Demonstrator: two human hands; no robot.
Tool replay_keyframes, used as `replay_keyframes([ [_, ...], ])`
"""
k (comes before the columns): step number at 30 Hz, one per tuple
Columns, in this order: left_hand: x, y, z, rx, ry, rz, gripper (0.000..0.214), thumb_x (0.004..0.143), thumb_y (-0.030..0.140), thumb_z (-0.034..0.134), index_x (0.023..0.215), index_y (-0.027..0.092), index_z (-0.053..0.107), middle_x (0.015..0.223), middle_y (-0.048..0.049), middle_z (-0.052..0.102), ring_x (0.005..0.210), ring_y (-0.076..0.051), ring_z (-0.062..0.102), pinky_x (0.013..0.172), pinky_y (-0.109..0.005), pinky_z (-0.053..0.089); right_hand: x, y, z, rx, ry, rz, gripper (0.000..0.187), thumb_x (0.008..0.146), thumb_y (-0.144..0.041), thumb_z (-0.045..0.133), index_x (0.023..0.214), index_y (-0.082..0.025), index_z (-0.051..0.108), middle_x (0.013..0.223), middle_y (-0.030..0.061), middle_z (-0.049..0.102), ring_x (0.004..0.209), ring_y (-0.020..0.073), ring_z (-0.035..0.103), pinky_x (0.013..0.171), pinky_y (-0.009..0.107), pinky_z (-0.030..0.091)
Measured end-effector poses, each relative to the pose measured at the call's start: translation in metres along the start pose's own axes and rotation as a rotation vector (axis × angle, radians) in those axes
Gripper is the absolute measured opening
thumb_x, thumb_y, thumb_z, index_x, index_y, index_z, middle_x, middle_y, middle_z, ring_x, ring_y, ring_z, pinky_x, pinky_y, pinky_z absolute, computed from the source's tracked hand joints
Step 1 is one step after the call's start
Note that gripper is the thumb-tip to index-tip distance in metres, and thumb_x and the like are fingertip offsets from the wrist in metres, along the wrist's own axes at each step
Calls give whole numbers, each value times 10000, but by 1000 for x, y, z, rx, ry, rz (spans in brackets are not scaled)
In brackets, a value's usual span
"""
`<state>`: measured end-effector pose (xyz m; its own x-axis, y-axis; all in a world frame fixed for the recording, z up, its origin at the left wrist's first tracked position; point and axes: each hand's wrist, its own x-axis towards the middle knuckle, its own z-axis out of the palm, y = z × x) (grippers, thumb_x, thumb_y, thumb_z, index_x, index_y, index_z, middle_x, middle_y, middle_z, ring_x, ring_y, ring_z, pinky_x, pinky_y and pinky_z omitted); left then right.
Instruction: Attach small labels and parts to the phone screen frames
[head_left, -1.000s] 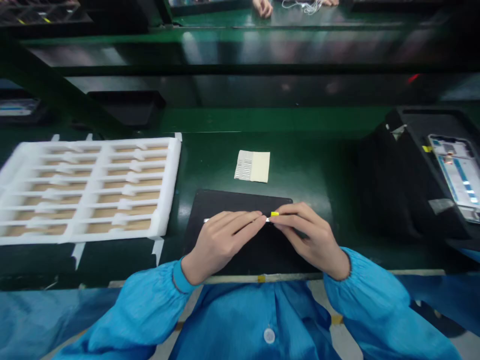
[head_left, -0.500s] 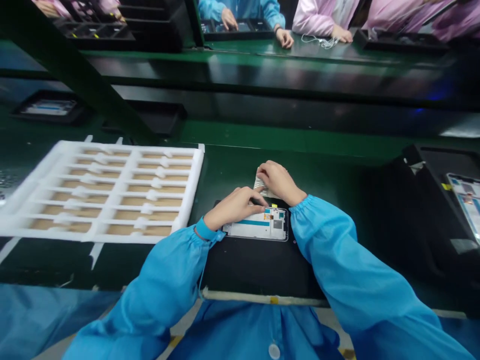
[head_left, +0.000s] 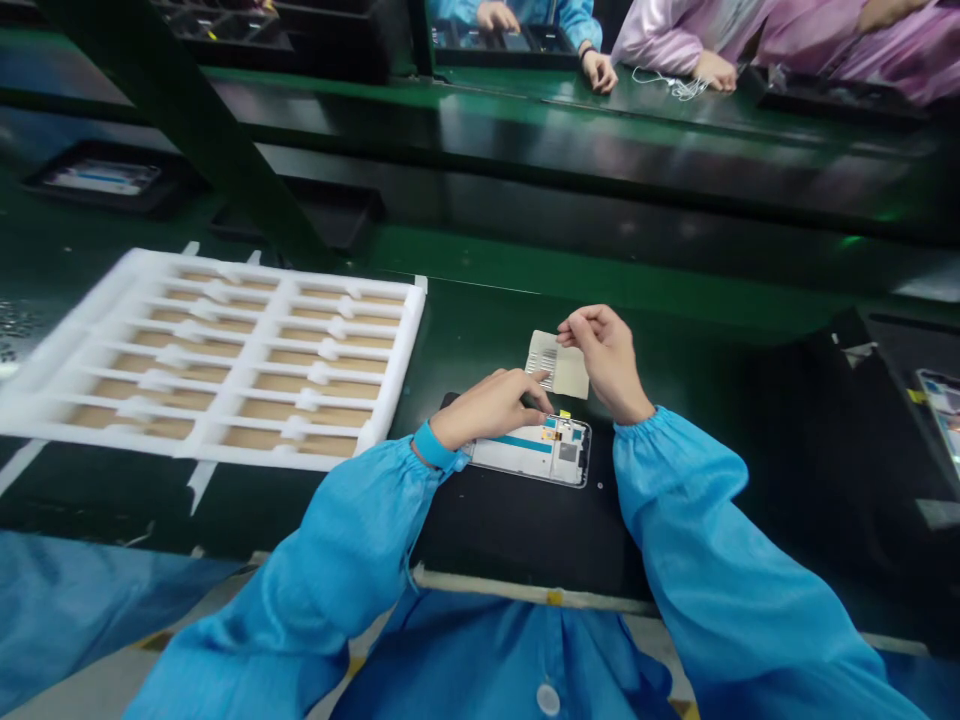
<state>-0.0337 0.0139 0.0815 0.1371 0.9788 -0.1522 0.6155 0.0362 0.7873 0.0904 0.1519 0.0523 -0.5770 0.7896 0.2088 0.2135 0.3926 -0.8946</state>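
An opened phone frame, white inside with a blue strip, lies on a black mat. My left hand rests over its upper left part, thumb and index finger apart near the top edge. A small yellow tab sticks out from that edge. Just beyond lies a pale backing sheet with rows of small silvery strips on its left half. Over the sheet's upper right corner, my right hand is pinched at the fingertips. Whatever is in the pinch is too small to make out.
On the left is a white foam tray with slots. A black box with a phone part stands at right. Farther back are black trays and a slanted green post. Co-workers' hands are across the bench.
My right hand has lifted from the backing sheet and moved right, fingers pinched, uncovering more of the sheet. My left hand stays over the phone frame. The whole view has shifted slightly.
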Motion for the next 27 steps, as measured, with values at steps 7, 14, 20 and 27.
replay_keyframes([
  [7, -51, 15, 17, 257, 353, 147, 219, 961, 203, 546, 1094, 228, 718, 1289, -41, 657, 1130, -223, 664, 941, -337, 534, -89, -70, -35, 94, 70, -91, 109, 806, -167, 750, 851, -210, 660, 817, -9, 707, 785, 148, 698, 718, 255, 583],
  [14, -92, 19, 36, 458, 550, 285, 219, 969, 182, 549, 1170, 168, 636, 1097, -34, 739, 927, -185, 716, 805, -312, 554, -136, -94, -42, -104, -129, -340, 204, 862, -43, 660, 998, -194, 683, 965, 24, 746, 917, 157, 713, 834, 273, 604],
  [20, -106, 16, 42, 433, 618, 287, 134, 956, 195, 581, 1062, 165, 658, 998, -33, 755, 869, -174, 719, 772, -297, 545, -138, -97, -31, -222, -154, -405, 199, 911, -90, 603, 1023, -230, 689, 976, 32, 749, 942, 190, 713, 831, 334, 621],
  [27, -109, 16, 45, 425, 631, 317, 129, 959, 161, 563, 1052, 168, 653, 986, -23, 755, 883, -166, 718, 784, -291, 537, -139, -101, -28, -371, -266, -445, 170, 944, -113, 550, 1019, -216, 663, 974, 57, 732, 931, 192, 701, 803, 327, 611],
])
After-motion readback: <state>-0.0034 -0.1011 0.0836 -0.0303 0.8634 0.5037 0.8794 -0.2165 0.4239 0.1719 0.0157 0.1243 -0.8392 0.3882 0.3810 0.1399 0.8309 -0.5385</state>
